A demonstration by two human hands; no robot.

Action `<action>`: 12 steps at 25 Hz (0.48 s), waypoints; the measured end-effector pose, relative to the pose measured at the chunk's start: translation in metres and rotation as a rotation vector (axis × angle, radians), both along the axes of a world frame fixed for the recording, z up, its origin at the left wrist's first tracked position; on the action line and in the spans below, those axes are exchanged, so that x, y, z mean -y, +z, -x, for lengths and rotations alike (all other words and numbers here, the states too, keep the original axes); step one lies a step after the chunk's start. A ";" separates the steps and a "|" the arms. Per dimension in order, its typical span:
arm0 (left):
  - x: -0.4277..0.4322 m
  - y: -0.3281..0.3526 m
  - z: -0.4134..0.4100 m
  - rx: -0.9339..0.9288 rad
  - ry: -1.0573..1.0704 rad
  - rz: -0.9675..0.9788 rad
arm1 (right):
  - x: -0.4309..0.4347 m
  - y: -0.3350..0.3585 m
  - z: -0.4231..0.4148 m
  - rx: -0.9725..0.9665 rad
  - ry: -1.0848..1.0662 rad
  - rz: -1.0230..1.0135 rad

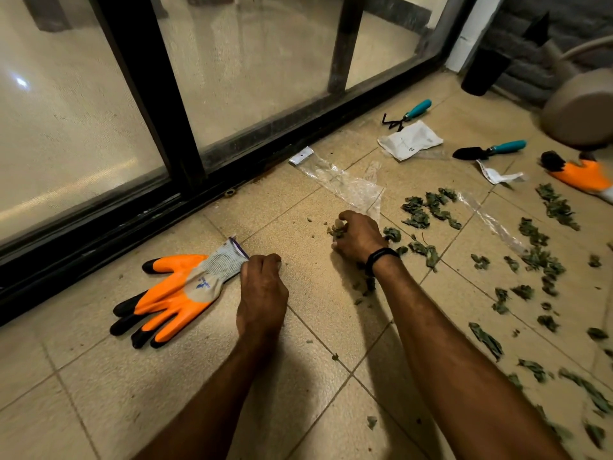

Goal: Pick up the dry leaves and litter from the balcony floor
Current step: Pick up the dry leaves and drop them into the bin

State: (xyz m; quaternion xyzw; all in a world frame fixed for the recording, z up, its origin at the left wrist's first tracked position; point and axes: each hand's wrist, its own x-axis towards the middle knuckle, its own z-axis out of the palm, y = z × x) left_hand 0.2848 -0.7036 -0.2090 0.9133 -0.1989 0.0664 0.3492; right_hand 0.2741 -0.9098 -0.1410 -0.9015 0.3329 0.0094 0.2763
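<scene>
Left grip [263,287] pinching one glove [172,293] of two, right grip [360,235] clutching leaves [335,231], two teal tools [491,149]

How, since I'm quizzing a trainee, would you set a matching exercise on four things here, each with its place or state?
Things:
1 left hand
2 right hand
3 rake
4 trowel

Place or state:
a lies right of the packet
b grips leaves
c grips the glove by its cuff
d lies between packet and door

Pairs: 1-c; 2-b; 3-d; 4-a.
</scene>
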 end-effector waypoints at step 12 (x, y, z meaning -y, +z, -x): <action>0.001 -0.002 -0.001 0.009 -0.026 -0.029 | 0.003 -0.025 -0.021 -0.022 0.386 0.221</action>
